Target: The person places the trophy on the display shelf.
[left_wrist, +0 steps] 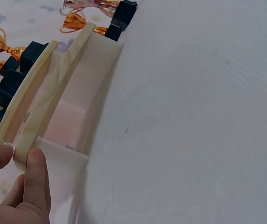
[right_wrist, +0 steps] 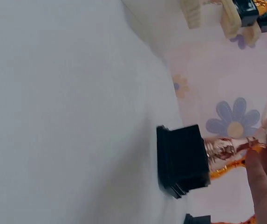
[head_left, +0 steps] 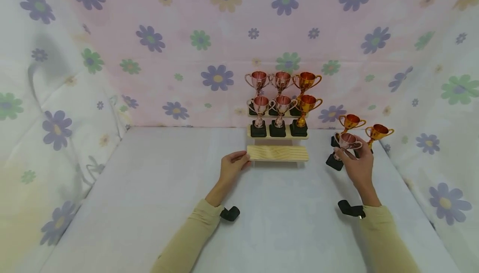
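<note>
My left hand [head_left: 233, 167] pinches the left end of the lowest wooden shelf board [head_left: 277, 153], thumb and fingers on either side of it in the left wrist view. On the right, my right hand [head_left: 359, 167] grips a rose-gold trophy cup [head_left: 348, 140] by its upper part. Its black square base [right_wrist: 182, 158] points down and tilts over the white table. Two gold trophies stand just behind: one gold trophy [head_left: 351, 120] behind the held cup, another gold trophy [head_left: 379, 131] to its right. The tiered stand's two upper boards carry rose-gold trophies [head_left: 259, 105] and gold trophies [head_left: 308, 103].
The lowest board bears no trophy. Clear side supports [left_wrist: 63, 154] hold the boards up. Behind the stand hangs a flowered cloth [head_left: 217, 35], which also encloses both sides. Black wrist camera mounts [head_left: 230, 213] stick out at both cuffs above the white table [head_left: 164, 181].
</note>
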A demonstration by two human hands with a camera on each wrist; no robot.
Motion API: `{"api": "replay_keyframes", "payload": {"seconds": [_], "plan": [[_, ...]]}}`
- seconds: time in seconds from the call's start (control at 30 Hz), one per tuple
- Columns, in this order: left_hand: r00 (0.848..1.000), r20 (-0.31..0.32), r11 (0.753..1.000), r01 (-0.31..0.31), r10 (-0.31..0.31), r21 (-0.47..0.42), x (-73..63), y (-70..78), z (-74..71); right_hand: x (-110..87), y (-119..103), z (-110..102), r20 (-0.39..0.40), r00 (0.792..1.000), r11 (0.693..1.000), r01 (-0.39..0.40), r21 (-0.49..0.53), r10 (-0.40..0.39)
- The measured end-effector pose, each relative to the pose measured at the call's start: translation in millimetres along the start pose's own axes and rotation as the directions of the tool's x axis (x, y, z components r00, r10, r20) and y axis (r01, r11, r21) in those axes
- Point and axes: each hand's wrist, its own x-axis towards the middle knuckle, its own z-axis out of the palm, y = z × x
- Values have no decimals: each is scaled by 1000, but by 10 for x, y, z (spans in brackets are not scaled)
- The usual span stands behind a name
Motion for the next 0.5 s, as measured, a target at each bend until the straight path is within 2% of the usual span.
{"api": "replay_keyframes", "payload": {"seconds": [0.07, 0.33, 0.5], "plan": [[1000, -11, 999, 14, -15, -46, -4, -5, 31, -4, 11, 46, -28, 999, 999, 22, 45, -21], [996, -45, 982, 63, -72, -181, -10, -77, 81, -42, 27, 160, -110, 991, 990, 89, 110, -76], [993, -75, 974, 75, -93, -212, -20, -66, 111, -160, -36, 210, -109, 980, 981, 177, 84, -168]]}}
